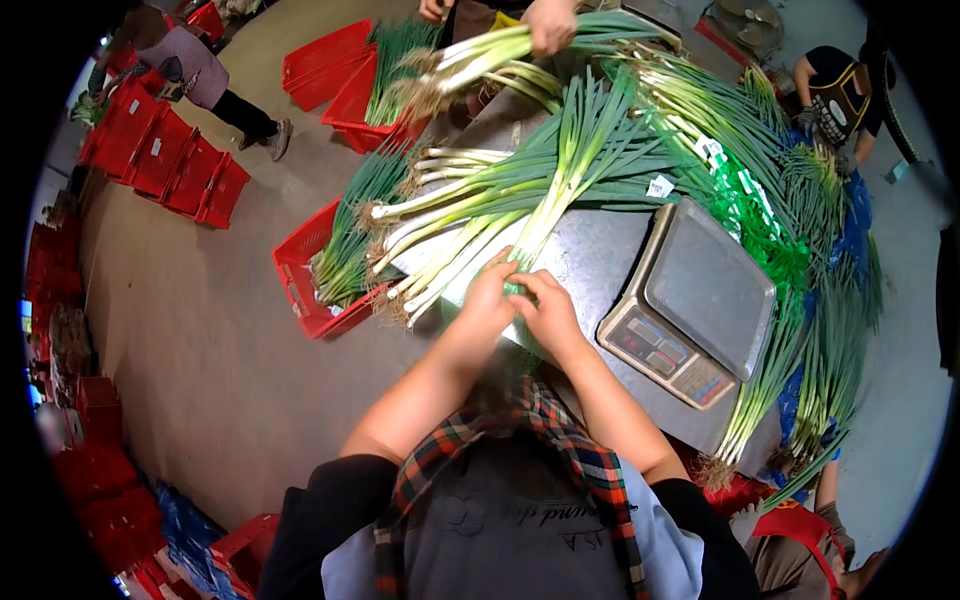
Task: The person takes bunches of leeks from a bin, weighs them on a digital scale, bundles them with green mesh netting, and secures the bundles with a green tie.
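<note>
At the near edge of the steel table (590, 255), I have both hands closed around one bundle of green onions (480, 235). My left hand (487, 300) grips it from the left, fingers curled over the stalks. My right hand (548, 312) closes in from the right, just beside the left and touching it, with a strip of green band (516, 290) showing between the two; whether that band is already wound on I cannot tell.

The bundle lies directly ahead of my hands, not to either side. Its long axis runs on a slant: white root ends (395, 305) fan down and to my left, overhanging the table's edge, while the green tops rise away to the upper right. My hands sit where white stalk turns to green. The left hand is nearer the roots, the right nearer the leaves.

Just right of my right hand sits a digital scale (690, 305), its pan bare. Left of the table, a red crate (300, 285) holds more onions, roots outward. Beyond the bundle, loose green onions (600, 130) cover the table's middle, with banded bunches (790, 260) stacked along its right side.

At the far end, another person's hand (552, 25) holds a separate bunch. A row of red crates (165, 155) lines the floor at far left.
</note>
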`<state>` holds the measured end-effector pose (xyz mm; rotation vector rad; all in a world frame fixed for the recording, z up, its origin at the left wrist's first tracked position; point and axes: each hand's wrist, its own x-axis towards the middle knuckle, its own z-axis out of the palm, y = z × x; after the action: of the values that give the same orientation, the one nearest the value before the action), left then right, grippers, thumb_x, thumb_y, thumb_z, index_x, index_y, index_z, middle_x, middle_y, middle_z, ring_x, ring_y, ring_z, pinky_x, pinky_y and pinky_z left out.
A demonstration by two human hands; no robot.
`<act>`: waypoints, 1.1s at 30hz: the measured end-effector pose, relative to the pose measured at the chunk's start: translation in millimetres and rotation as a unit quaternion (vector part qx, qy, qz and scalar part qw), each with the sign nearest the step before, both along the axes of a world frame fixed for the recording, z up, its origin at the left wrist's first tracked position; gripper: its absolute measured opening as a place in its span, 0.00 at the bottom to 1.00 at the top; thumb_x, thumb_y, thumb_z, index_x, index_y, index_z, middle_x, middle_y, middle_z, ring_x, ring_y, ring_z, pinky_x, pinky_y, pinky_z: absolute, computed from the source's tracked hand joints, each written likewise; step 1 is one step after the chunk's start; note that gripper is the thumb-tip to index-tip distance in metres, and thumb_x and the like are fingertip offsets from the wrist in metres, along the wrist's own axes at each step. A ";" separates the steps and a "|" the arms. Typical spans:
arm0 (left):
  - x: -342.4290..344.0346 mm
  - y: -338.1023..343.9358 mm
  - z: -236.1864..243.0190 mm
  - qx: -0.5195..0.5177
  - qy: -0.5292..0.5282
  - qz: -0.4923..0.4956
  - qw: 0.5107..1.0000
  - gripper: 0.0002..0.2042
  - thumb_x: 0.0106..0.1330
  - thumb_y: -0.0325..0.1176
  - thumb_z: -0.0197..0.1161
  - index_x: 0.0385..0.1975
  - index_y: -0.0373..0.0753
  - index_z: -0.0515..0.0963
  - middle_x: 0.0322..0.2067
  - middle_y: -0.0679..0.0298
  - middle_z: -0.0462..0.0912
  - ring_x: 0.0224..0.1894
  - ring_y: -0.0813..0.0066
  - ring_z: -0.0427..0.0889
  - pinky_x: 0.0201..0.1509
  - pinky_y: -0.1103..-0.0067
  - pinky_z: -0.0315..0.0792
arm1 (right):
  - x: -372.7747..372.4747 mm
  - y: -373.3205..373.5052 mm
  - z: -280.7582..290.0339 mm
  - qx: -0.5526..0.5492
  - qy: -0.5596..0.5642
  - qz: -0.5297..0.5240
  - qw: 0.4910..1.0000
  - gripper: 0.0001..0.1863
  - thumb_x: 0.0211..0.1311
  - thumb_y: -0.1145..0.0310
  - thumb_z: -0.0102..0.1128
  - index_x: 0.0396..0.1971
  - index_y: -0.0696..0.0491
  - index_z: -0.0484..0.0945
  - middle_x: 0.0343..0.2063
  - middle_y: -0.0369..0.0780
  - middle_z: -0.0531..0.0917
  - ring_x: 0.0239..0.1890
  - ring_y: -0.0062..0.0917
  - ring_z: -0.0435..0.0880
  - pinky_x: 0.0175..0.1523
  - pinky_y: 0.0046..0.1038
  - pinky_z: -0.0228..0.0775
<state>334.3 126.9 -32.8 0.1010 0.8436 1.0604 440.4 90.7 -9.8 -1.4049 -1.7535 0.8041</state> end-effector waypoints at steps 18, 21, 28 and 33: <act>-4.4 -8.0 7.6 0.043 0.148 0.015 0.988 0.20 0.53 0.33 0.60 0.45 0.33 0.67 0.37 0.60 0.72 0.34 0.76 0.71 0.30 0.83 0.66 | 46.3 100.1 -27.1 -0.028 -0.081 -0.183 0.979 0.11 0.61 0.63 0.41 0.28 0.54 0.71 0.21 0.48 0.77 0.25 0.41 0.76 0.31 0.39 0.65; -12.2 -21.2 36.4 0.060 0.204 0.017 0.977 0.14 0.53 0.26 0.59 0.39 0.30 0.71 0.34 0.60 0.75 0.32 0.75 0.74 0.31 0.81 0.70 | 105.1 158.0 -43.7 0.014 -0.197 -0.264 0.944 0.12 0.59 0.61 0.41 0.28 0.53 0.70 0.20 0.51 0.75 0.26 0.46 0.75 0.31 0.42 0.64; -18.6 -46.3 97.3 0.035 0.206 0.106 0.972 0.09 0.52 0.20 0.58 0.35 0.29 0.73 0.30 0.57 0.77 0.30 0.73 0.77 0.34 0.82 0.72 | 167.8 167.5 52.2 0.310 -0.025 -0.397 0.863 0.09 0.52 0.72 0.53 0.32 0.59 0.67 0.25 0.43 0.74 0.28 0.32 0.73 0.37 0.32 0.65; -3.2 -53.1 113.6 0.074 0.243 0.050 0.966 0.11 0.51 0.20 0.60 0.36 0.28 0.74 0.36 0.54 0.76 0.38 0.73 0.75 0.44 0.81 0.68 | 47.1 4.3 34.0 -0.360 0.572 0.121 0.727 0.17 0.59 0.63 0.46 0.45 0.56 0.65 0.41 0.43 0.71 0.46 0.28 0.68 0.54 0.34 0.57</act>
<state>331.1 73.8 80.7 0.4629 1.2192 1.2152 487.5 95.0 24.1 -0.6721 -0.5966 2.0808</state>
